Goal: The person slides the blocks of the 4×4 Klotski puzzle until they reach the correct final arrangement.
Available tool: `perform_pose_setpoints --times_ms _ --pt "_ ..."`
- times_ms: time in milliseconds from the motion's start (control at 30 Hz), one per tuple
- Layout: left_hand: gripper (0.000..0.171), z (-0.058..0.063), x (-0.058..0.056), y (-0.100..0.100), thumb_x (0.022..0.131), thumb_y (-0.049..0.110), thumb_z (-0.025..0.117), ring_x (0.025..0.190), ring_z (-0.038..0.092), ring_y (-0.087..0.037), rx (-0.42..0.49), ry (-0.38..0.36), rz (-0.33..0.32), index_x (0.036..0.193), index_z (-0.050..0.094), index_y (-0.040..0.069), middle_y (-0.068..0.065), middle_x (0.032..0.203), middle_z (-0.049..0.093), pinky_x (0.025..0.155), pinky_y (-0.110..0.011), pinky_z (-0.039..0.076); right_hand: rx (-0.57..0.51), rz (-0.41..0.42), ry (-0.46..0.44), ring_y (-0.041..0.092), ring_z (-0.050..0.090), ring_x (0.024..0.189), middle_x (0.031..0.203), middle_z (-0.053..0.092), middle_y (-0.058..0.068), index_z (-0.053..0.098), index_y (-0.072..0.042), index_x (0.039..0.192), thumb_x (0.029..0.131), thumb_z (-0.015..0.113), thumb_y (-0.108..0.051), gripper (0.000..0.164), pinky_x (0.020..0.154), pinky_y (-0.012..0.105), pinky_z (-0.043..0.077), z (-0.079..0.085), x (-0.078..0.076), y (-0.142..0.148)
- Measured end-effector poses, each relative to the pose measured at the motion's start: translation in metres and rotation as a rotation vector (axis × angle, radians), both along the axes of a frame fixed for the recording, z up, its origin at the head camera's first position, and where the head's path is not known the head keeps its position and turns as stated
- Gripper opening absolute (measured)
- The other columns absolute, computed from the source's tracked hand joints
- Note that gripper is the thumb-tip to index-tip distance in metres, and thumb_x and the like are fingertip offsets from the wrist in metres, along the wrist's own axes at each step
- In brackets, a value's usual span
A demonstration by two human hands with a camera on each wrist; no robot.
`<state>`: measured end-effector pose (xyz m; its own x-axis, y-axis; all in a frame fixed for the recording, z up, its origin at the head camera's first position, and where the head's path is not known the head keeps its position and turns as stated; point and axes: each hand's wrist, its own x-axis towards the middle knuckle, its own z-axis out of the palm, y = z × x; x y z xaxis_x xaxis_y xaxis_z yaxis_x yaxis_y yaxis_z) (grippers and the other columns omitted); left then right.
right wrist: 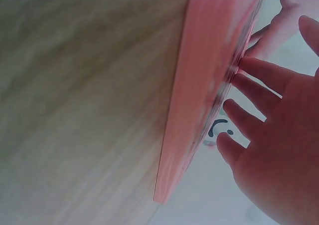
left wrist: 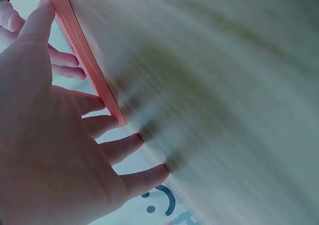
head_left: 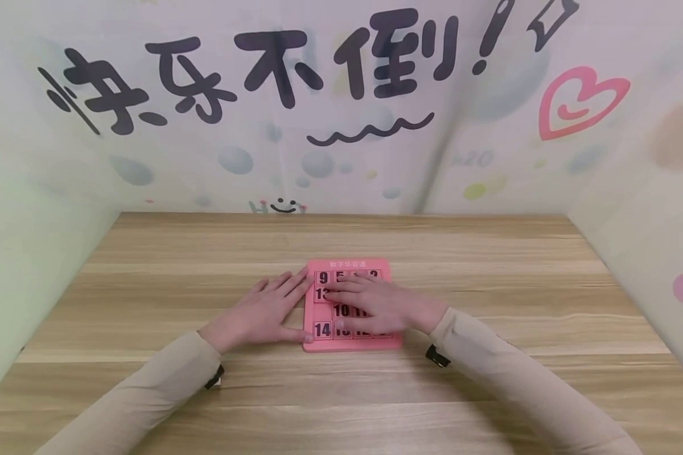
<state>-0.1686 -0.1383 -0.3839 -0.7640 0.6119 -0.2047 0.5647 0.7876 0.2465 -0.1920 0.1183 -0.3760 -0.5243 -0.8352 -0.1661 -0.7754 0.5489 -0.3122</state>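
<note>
A pink number slide puzzle [head_left: 353, 346] lies on the wooden table, its black-numbered tiles partly covered by a hand. Tiles marked 9, 13, 10 and 14 show, with a bare slot left of the 10. My left hand [head_left: 258, 314] rests along the puzzle's left side, thumb at the lower left corner. In the left wrist view, the left hand [left wrist: 65, 130] has its fingers spread, some against the pink edge [left wrist: 85, 60]. My right hand [head_left: 384, 304] lies over the tiles with fingers extended. The right wrist view shows the right hand's fingers [right wrist: 256, 88] at the puzzle's top face.
The wood-grain table [head_left: 341, 404] extends around the puzzle. Behind it stands a white backdrop [head_left: 341, 170] with large black characters, and pale side panels [head_left: 28, 253] flank the table. A dark wristband [head_left: 437, 356] hangs under the right sleeve.
</note>
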Motion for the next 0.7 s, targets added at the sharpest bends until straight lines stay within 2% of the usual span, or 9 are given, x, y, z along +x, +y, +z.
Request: perform_pose_setpoints --times_ms 700 --pt "0.102 -0.0005 -0.0009 0.0004 0.084 0.072 0.05 0.143 0.013 -0.039 -0.004 -0.004 -0.002 0.155 0.016 0.008 -0.01 0.161 0.005 0.111 -0.062 0.014 0.006 0.023 0.008 0.028 0.019 0.144 0.154 0.032 0.005 0.035 -0.013 0.151 0.1 0.04 -0.05 0.064 0.117 0.043 0.013 -0.0023 0.004 0.0033"
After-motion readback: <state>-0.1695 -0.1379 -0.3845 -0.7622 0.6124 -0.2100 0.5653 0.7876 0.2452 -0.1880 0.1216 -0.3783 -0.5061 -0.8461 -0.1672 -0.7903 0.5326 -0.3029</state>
